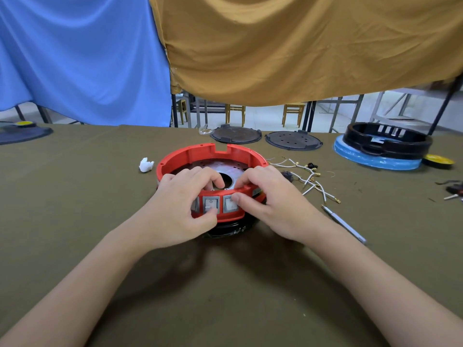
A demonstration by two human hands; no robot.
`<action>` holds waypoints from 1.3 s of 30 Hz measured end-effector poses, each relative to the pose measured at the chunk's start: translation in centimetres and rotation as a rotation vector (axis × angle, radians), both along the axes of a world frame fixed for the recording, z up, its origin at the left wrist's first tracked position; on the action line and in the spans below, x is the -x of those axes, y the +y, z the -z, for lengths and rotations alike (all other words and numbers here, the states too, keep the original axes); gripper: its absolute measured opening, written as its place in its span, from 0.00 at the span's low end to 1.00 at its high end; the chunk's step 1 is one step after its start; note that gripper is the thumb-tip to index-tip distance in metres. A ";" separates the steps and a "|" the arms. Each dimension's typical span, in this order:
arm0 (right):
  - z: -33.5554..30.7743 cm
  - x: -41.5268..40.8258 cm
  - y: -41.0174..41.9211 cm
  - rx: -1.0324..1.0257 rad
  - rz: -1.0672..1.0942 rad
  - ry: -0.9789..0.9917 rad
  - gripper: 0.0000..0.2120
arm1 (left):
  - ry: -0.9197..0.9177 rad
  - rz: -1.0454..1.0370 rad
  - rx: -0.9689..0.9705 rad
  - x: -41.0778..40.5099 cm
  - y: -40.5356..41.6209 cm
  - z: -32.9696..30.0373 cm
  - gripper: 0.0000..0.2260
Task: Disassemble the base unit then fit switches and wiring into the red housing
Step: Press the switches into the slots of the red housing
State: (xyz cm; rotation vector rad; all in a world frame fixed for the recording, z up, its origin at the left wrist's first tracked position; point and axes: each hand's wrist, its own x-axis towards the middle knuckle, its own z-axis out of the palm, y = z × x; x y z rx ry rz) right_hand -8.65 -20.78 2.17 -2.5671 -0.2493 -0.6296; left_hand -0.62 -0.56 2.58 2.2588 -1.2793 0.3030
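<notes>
The red housing (210, 156) stands near the middle of the counter (75, 196), which is covered with an olive cloth, and it rests on a black part that shows under its near side. Both hands grasp its near wall. The left hand (180, 209) has its fingers curled over the rim to the inside, and its thumb presses on a grey switch (211, 204) in the outer wall. The right hand (273, 204) grips the same way, with its thumb on the next switch (229, 205). White wires (310, 181) with brass ends lie loose on the cloth just to the right of the housing. Two dark round plates (235, 134) lie toward the far edge, and a black ring (385, 140) on a blue disc sits near the far right corner.
</notes>
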 end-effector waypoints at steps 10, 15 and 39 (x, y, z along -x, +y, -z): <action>0.4 0.0 -1.1 0.012 -0.022 0.050 0.12 | -0.012 0.011 -0.021 -0.4 0.1 -0.2 0.12; 0.5 0.0 -0.9 0.027 -0.011 0.028 0.15 | -0.016 -0.008 -0.028 -0.3 0.2 -0.3 0.11; 0.1 0.2 1.3 0.305 0.112 -0.186 0.16 | -0.078 0.055 0.024 -0.8 1.1 -0.8 0.10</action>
